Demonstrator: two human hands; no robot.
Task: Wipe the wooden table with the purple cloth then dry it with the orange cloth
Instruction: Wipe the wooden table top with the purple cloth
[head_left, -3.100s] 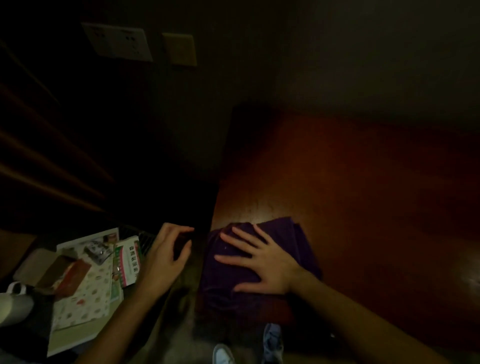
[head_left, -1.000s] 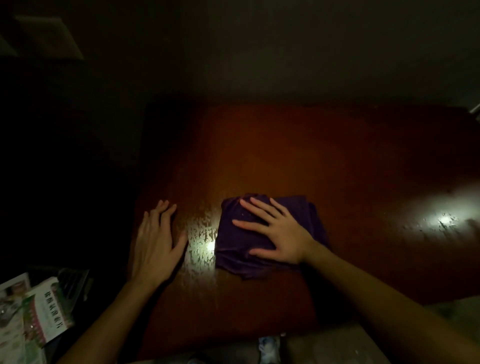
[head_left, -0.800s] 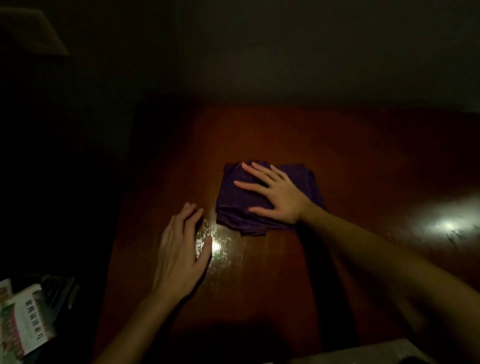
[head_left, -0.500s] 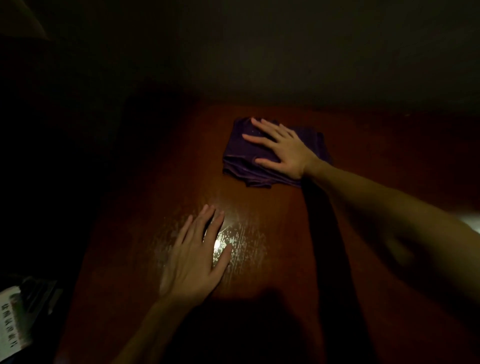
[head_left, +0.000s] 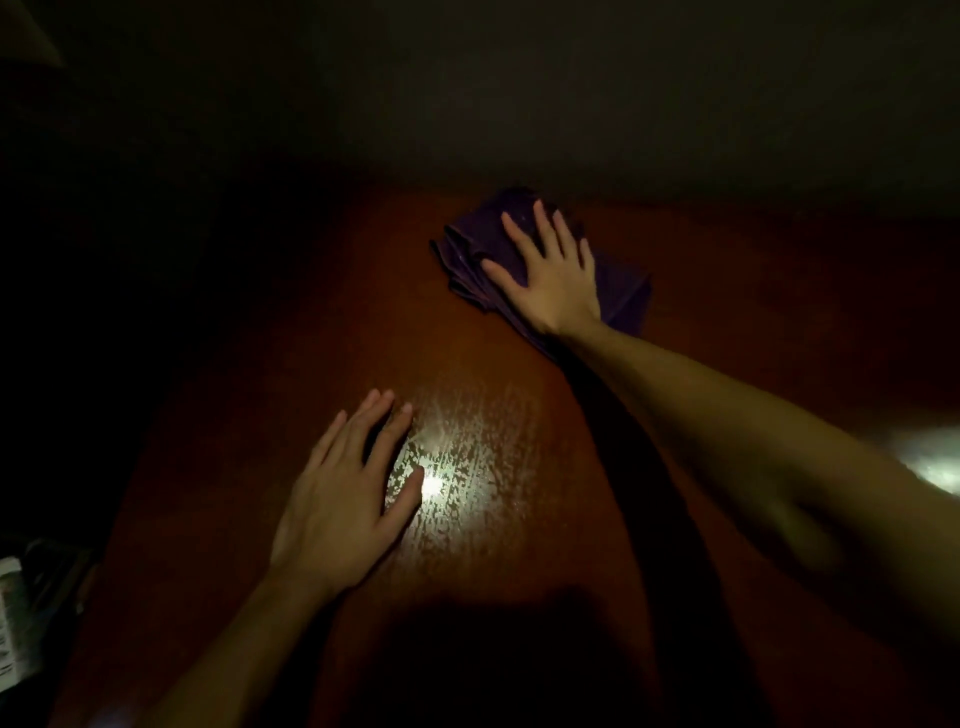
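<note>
The purple cloth (head_left: 540, 260), dark and folded into layered edges, lies near the far edge of the wooden table (head_left: 519, 545). The right hand (head_left: 553, 278) presses it with spread, straight fingers. The left hand (head_left: 345, 499) rests flat, fingers released, beside a wet glare.

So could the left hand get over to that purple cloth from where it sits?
Probably yes. The left hand lies flat on the wooden table, and only bare tabletop separates it from the purple cloth. The right hand already presses on the cloth, though, leaving mostly its left edge free.
</note>
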